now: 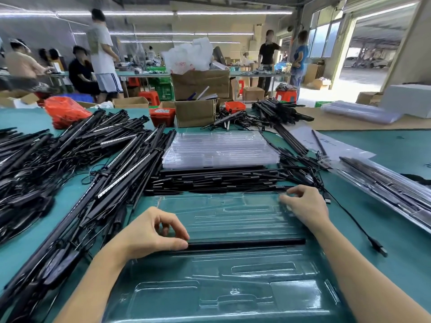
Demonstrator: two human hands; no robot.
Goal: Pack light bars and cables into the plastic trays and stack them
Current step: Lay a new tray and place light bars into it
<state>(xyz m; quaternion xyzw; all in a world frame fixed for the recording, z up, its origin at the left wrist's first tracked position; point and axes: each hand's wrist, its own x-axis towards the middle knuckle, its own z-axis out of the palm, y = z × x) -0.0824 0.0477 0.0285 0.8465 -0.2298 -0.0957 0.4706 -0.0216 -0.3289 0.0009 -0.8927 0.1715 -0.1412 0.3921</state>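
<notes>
A clear plastic tray [233, 283] lies open on the green table in front of me. One black light bar [247, 244] lies across its middle groove. My left hand [151, 231] pinches the bar's left end between thumb and fingers. My right hand [303, 206] rests with curled fingers on the tray's far right corner, beside a black cable [354, 222] with a plug at its end. A row of short black bars [217, 180] lies just beyond the tray. Behind it stands a stack of empty clear trays [219, 148].
A big heap of black light bars and cables [77, 159] covers the table's left side. Packed trays [391, 190] lie at the right. Cardboard boxes [196, 113], red baskets and more bars stand at the back. People work at far tables.
</notes>
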